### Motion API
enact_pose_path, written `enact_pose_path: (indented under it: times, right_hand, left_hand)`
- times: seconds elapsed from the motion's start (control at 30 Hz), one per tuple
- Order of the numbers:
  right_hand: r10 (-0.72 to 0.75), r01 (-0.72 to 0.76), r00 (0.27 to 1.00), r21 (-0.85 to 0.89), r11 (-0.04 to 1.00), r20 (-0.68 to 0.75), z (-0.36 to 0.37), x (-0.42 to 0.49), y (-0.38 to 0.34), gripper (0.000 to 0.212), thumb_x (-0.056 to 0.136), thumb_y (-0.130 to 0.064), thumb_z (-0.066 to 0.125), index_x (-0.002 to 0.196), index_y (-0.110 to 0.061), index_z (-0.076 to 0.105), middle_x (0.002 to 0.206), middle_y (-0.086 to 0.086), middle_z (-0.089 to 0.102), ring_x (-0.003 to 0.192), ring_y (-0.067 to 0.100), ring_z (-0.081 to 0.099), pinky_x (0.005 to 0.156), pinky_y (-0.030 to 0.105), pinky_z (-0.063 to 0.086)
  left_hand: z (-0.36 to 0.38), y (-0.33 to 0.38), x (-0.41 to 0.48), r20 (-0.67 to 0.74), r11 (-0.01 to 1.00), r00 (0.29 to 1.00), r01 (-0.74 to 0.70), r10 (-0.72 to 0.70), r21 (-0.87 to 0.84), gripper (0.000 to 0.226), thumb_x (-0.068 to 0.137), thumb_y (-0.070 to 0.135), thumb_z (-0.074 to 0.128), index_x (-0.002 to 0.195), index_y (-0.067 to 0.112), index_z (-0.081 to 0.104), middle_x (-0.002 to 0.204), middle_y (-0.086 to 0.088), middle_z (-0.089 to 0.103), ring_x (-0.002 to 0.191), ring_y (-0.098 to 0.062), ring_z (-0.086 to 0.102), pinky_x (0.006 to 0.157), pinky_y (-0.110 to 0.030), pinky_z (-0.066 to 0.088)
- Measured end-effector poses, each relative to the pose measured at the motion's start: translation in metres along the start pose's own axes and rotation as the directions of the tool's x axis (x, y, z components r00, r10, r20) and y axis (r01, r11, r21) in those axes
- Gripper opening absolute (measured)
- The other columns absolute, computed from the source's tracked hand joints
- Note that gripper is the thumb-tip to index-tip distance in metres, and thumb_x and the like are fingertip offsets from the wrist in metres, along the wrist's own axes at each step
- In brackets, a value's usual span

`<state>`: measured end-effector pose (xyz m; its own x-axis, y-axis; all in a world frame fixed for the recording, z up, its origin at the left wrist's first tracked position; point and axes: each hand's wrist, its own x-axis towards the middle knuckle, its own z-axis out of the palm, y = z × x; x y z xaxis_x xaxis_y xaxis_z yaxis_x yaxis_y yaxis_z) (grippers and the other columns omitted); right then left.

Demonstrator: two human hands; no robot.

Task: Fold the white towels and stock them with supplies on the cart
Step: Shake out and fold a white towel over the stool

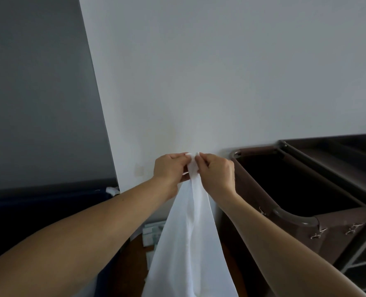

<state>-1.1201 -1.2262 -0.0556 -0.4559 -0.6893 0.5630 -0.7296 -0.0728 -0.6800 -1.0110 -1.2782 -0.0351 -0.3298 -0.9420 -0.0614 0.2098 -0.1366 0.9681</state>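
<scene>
A white towel (190,232) is pinched at its top edge by the left hand (170,171) and right hand (217,174), held close together; it hangs down beside the cart (306,189).

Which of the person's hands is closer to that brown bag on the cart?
Right. The right hand pinches the white towel just beside the rim of the brown bag; the left hand pinches it from the towel's far side.

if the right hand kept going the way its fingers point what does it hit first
The right hand points inward, so past the towel both hands pinch it would meet the left hand. The wall behind looks farther, though depth is unclear.
</scene>
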Motion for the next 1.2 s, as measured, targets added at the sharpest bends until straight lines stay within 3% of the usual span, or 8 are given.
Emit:
enact_pose_path:
  times: [0.13, 0.27, 0.47, 0.63, 0.8, 0.87, 1.03, 1.2]
  right_hand:
    - [-0.045, 0.048, 0.999, -0.125, 0.991, 0.029, 0.004, -0.002, 0.001, 0.035, 0.101, -0.036, 0.051, 0.093, -0.012, 0.076, 0.083, 0.004, 0.065, 0.076, 0.022, 0.061, 0.068, 0.034, 0.047]
    - [0.111, -0.123, 0.986, 0.101, 0.987, 0.122, 0.009, -0.003, 0.004, 0.030, 0.102, -0.032, 0.049, 0.107, -0.014, 0.073, 0.098, -0.007, 0.060, 0.080, 0.003, 0.057, 0.065, 0.008, 0.039]
    - [0.245, -0.420, 0.900, 0.569, 0.707, 0.360, -0.001, 0.005, 0.000, 0.025, 0.096, -0.006, 0.048, 0.104, 0.003, 0.071, 0.089, 0.010, 0.066, 0.080, 0.018, 0.061, 0.077, 0.034, 0.049]
    - [0.087, -0.411, 0.870, 0.617, 0.671, 0.485, -0.011, 0.009, 0.003, 0.043, 0.088, 0.007, 0.038, 0.093, -0.010, 0.078, 0.093, 0.013, 0.074, 0.082, 0.021, 0.069, 0.069, 0.026, 0.051]
    - [0.009, -0.092, 0.970, 0.333, 0.939, 0.242, -0.009, 0.017, 0.007, 0.031, 0.085, -0.009, 0.071, 0.110, -0.027, 0.066, 0.102, -0.011, 0.070, 0.092, 0.004, 0.063, 0.078, 0.018, 0.048]
    - [-0.011, -0.117, 0.932, 0.327, 0.938, 0.363, -0.008, 0.021, 0.005, 0.038, 0.085, -0.017, 0.075, 0.117, -0.031, 0.058, 0.114, -0.014, 0.065, 0.104, 0.002, 0.059, 0.087, 0.021, 0.046]
    - [0.057, -0.170, 0.917, 0.258, 0.951, 0.395, -0.007, 0.033, -0.009, 0.013, 0.090, -0.026, 0.070, 0.085, -0.015, 0.064, 0.071, -0.007, 0.057, 0.063, 0.009, 0.050, 0.062, 0.028, 0.041]
    - [-0.044, 0.028, 0.998, 0.325, 0.945, 0.042, -0.028, 0.056, -0.047, 0.015, 0.084, -0.028, 0.075, 0.078, -0.027, 0.062, 0.069, -0.012, 0.060, 0.063, 0.008, 0.053, 0.060, 0.026, 0.044]
  left_hand:
    - [0.005, 0.004, 0.004, 0.012, 1.000, 1.000, 0.010, -0.010, 0.020, 0.016, 0.091, 0.004, 0.064, 0.103, -0.003, 0.071, 0.099, -0.021, 0.074, 0.087, -0.028, 0.074, 0.074, -0.035, 0.062]
    - [0.003, 0.003, 0.007, 0.081, 1.000, 0.997, 0.006, -0.006, 0.003, 0.019, 0.091, 0.004, 0.064, 0.105, -0.007, 0.071, 0.104, -0.025, 0.071, 0.089, -0.027, 0.070, 0.081, -0.031, 0.060]
    - [-0.013, -0.005, 0.008, 0.166, 0.996, 0.983, -0.082, 0.075, 0.037, 0.028, 0.090, 0.010, 0.068, 0.116, 0.000, 0.070, 0.103, -0.011, 0.069, 0.089, -0.019, 0.063, 0.088, -0.032, 0.051]
    - [-0.029, -0.004, 0.008, 0.178, 0.993, 0.978, -0.116, 0.113, 0.006, 0.027, 0.091, 0.007, 0.066, 0.116, -0.001, 0.069, 0.100, -0.011, 0.072, 0.086, -0.019, 0.067, 0.071, -0.024, 0.055]
    - [-0.038, 0.021, 0.009, 0.231, 0.979, 0.961, -0.178, 0.153, 0.094, 0.021, 0.097, 0.011, 0.058, 0.113, 0.007, 0.071, 0.100, -0.008, 0.074, 0.090, -0.022, 0.070, 0.082, -0.035, 0.059]
    - [-0.039, 0.040, 0.011, 0.278, 0.982, 0.944, -0.189, 0.177, 0.018, 0.020, 0.099, 0.010, 0.054, 0.111, 0.007, 0.070, 0.095, -0.006, 0.073, 0.087, -0.020, 0.068, 0.083, -0.035, 0.057]
    - [-0.040, 0.090, 0.020, 0.297, 0.960, 0.913, -0.261, 0.280, -0.105, 0.019, 0.100, 0.006, 0.050, 0.104, 0.007, 0.069, 0.086, -0.004, 0.072, 0.084, -0.016, 0.068, 0.080, -0.028, 0.058]
    - [-0.054, 0.122, 0.036, 0.154, 0.692, 0.800, -0.583, 0.580, 0.426, 0.013, 0.101, 0.020, 0.055, 0.107, 0.021, 0.066, 0.100, 0.008, 0.066, 0.094, -0.009, 0.060, 0.087, -0.025, 0.049]
